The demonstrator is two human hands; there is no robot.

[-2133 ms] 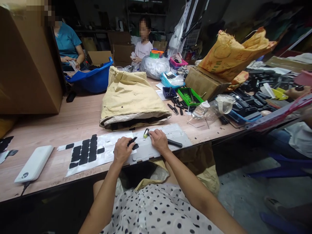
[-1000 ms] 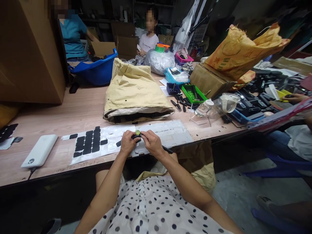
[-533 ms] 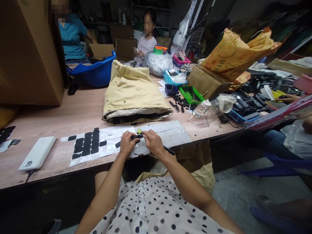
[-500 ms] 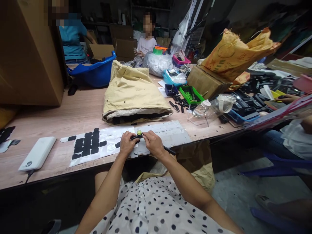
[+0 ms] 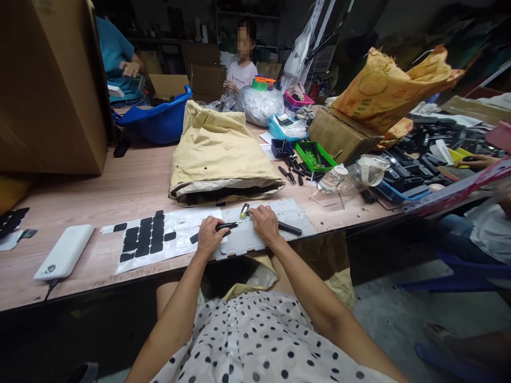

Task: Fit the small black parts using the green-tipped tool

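Observation:
My right hand (image 5: pixel 264 222) is closed around a small hammer (image 5: pixel 290 229), whose black handle sticks out to the right. The metal head with a yellow-green face shows to the left of the fingers, above a grey board (image 5: pixel 243 240). My left hand (image 5: pixel 209 234) pinches a slim black part (image 5: pixel 227 225) at the board's left side; the part's exact kind cannot be made out. Beside that hand lies a white sheet (image 5: pixel 136 260) with rows of black rounded stickers (image 5: pixel 144 234).
A beige sack (image 5: pixel 223 149) lies behind the board. A white power bank (image 5: pixel 66 250) with a cable is at left. To the right stand a green tray (image 5: pixel 315 156), a clear jug (image 5: pixel 369 170) and a cardboard box (image 5: pixel 339 133). Co-workers sit across the table.
My right hand has moved right, away from the left hand, and the hammer head has swung up and right. The left hand still pinches the black part. A co-worker at back left has shifted.

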